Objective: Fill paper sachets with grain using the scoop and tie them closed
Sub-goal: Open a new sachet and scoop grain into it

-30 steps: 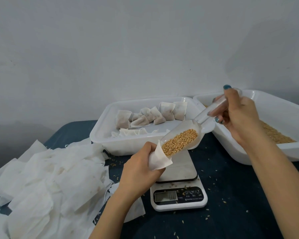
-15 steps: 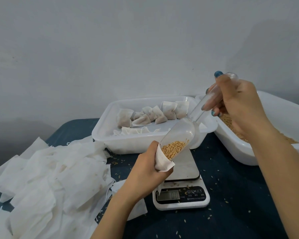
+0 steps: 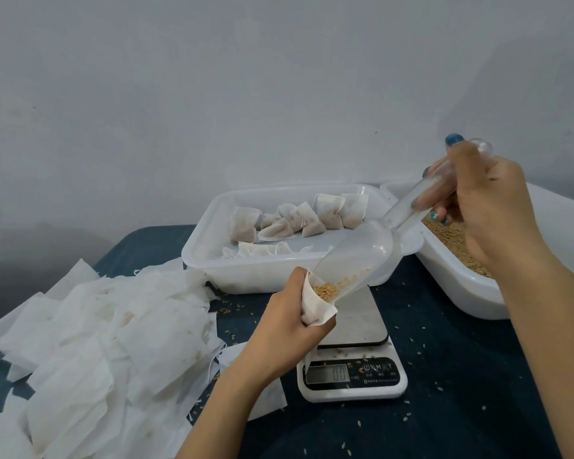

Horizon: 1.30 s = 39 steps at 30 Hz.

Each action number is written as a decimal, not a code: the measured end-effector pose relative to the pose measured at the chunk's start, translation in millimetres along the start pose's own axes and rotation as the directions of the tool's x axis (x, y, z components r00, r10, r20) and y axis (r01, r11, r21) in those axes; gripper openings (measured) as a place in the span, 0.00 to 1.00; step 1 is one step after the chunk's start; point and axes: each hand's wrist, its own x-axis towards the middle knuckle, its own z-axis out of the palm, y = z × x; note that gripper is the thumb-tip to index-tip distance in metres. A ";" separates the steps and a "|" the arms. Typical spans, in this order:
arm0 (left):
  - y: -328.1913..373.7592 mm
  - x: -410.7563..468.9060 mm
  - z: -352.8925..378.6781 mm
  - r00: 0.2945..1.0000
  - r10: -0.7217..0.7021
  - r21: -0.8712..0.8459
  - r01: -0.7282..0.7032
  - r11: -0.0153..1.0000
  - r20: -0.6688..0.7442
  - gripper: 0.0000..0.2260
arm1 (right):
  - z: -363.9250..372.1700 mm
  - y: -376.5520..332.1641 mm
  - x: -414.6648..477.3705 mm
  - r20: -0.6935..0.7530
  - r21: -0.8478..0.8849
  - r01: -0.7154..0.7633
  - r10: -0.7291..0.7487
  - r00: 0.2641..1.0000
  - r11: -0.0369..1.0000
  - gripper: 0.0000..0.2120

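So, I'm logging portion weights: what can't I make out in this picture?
Head view:
Scale display: digits too small and blurred to read.
Sachet: fill level hidden by the left hand gripping it.
Grain tray: much of it hidden behind the right hand holding the scoop, and cut off at the right edge.

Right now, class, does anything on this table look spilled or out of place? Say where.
Yes: loose grains lie scattered on the dark cloth around the scale and on its display panel, outside the grain tray. Empty sachets sprawl in an untidy heap at left.
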 end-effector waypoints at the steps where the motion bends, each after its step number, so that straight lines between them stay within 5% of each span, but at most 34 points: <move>1: 0.1 -0.1 -0.2 1.000 0.002 -0.004 -0.002 1.000 -0.003 0.13 | -1.8 2.2 -0.9 -0.018 0.021 -0.018 0.018 1.000 1.000 0.21; 7: 1.5 0.2 -1.2 0.999 0.016 -0.022 -0.017 1.000 -0.034 0.11 | -13.8 30.4 -17.7 -0.172 0.268 -0.216 0.267 0.948 0.939 0.19; 14: 4.3 0.0 -2.2 0.996 0.031 -0.024 -0.033 0.999 -0.086 0.11 | -21.3 49.9 -34.9 -0.234 0.442 -0.276 0.407 0.883 0.854 0.20; 24: 6.7 -0.5 -2.7 0.994 0.012 -0.037 -0.016 0.999 -0.108 0.12 | -32.9 50.1 -41.8 -0.320 0.664 -0.106 0.410 0.854 0.740 0.04; 31: 3.8 0.2 -2.1 0.994 0.012 -0.017 -0.014 1.000 -0.109 0.12 | -49.7 68.4 -15.0 -0.381 0.371 -0.255 0.397 0.835 0.893 0.04; 39: 2.4 0.4 -1.5 0.995 0.015 -0.007 -0.016 1.000 -0.096 0.11 | -49.4 84.6 10.3 -0.078 -0.275 -0.494 0.493 0.867 0.825 0.14</move>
